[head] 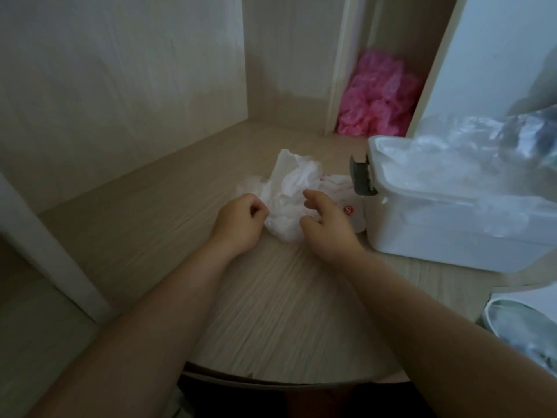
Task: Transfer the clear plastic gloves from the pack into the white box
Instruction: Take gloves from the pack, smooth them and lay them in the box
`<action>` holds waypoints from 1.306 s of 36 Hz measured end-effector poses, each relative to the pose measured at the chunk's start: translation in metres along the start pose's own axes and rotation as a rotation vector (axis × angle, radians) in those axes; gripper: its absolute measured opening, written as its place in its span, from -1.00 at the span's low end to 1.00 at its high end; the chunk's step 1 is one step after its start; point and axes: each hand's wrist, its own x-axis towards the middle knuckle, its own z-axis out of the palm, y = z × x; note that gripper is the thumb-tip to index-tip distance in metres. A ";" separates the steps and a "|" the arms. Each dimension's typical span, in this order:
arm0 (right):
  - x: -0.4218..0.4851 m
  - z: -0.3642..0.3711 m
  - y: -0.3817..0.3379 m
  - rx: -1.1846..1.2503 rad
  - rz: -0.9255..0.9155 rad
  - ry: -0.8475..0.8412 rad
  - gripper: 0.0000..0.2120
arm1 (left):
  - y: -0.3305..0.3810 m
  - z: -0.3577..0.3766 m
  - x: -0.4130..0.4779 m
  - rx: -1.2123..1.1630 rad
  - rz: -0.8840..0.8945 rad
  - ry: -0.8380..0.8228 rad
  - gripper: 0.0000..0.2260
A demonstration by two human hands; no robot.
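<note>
My left hand (238,221) pinches the crumpled pack (289,188) at frame centre. My right hand (325,220) rests on it, half-open. Clear gloves (437,176) fill the white box (452,236), centre right. Recommendation: anchor the pack and draw the remainder out gently.

The white box (422,233) runs off the right edge, its heaped clear plastic gloves (446,164) a blur. A pale round thing (509,321) at lower right is cut off; red print on the pack (286,182) is unreadable.
</note>
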 end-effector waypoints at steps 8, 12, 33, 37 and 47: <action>-0.001 -0.004 -0.008 0.028 -0.015 -0.172 -0.29 | 0.012 -0.018 0.005 -1.057 -0.329 0.107 -0.88; -0.003 -0.003 -0.015 0.055 -0.023 -0.284 -0.44 | 0.010 -0.024 0.000 -0.693 -0.155 0.119 -0.94; 0.002 -0.008 -0.024 -0.299 -0.091 0.011 -0.71 | 0.009 -0.050 0.009 -0.942 -0.349 0.209 -0.81; 0.000 -0.009 -0.029 -0.280 -0.084 -0.048 -0.58 | 0.010 -0.053 0.010 -0.919 -0.355 0.238 -0.82; -0.016 -0.019 -0.055 -0.039 -0.227 0.024 -0.52 | 0.018 -0.074 0.008 -1.390 -0.367 0.236 -0.76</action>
